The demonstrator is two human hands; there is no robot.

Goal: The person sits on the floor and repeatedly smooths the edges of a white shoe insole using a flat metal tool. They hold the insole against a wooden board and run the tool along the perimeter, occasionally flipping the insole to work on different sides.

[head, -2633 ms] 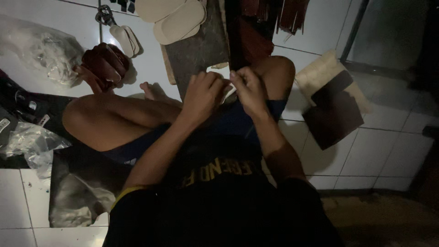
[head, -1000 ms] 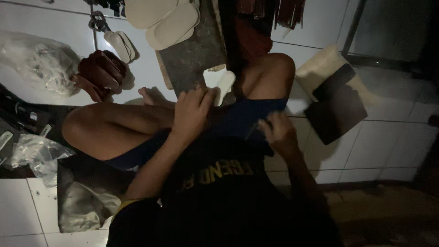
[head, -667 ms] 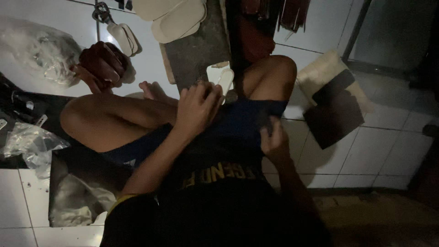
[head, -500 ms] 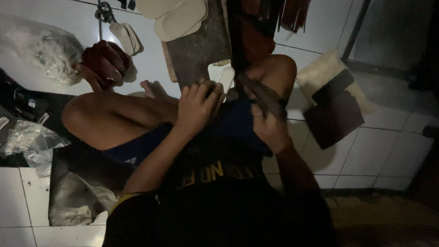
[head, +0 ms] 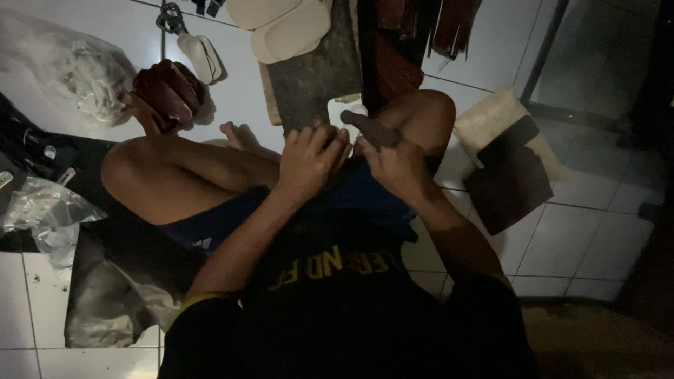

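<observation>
Head view: right hand [head: 397, 165] closed around dark strip [head: 371, 130]; left hand [head: 309, 160] curled, fingertips beside it.

I see my left hand [head: 309, 160] and right hand [head: 397, 165] close together over my lap, the right gripping a dark flat strip [head: 372, 130]. A worn wooden board [head: 312, 70] lies ahead on the white tiled floor [head: 583, 238], pale insoles [head: 284, 24] beyond it.

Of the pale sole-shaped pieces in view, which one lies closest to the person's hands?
The small pale piece just beyond the left hand, beside the dark board. The stacked pale soles lie farther off at the top.
</observation>
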